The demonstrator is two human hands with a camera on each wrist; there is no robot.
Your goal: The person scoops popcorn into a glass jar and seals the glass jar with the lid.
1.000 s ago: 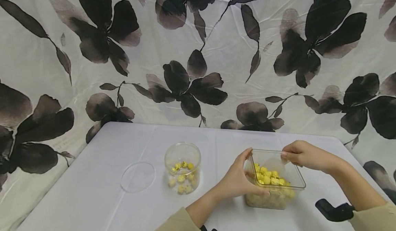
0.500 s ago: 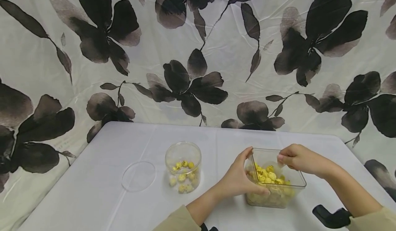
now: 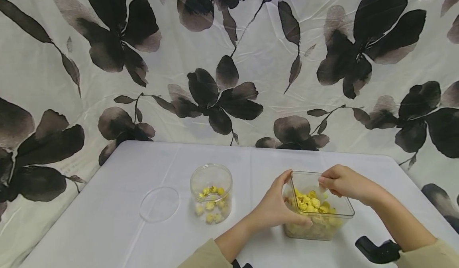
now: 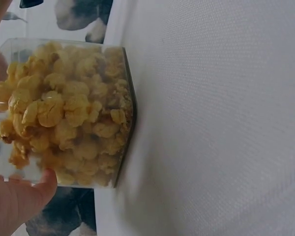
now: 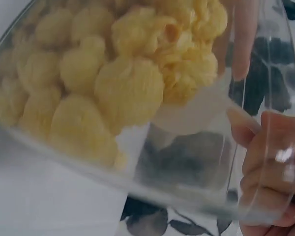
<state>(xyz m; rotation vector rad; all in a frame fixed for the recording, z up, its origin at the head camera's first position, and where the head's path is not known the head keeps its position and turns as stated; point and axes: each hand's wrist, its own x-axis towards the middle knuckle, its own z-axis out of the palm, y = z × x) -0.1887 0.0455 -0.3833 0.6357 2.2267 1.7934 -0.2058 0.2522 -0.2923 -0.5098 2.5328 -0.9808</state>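
Near the table's [image 3: 107, 220] right edge, I watch both hands work the tub [image 3: 342, 211]. My left hand [image 3: 274, 210] grips its side, steadying it; my right hand [image 3: 340, 181] pinches popcorn [image 3: 311, 205] inside.

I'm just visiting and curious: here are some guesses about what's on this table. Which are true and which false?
1. The left hand holds the side of the square container. True.
2. The round jar has its lid screwed on. False: it is open, and the clear lid lies flat on the table to its left.
3. Both vessels hold yellow popcorn. True.
4. The right hand rests on the jar. False: it is at the square container's far rim.
5. The table is covered in red. False: it is white.
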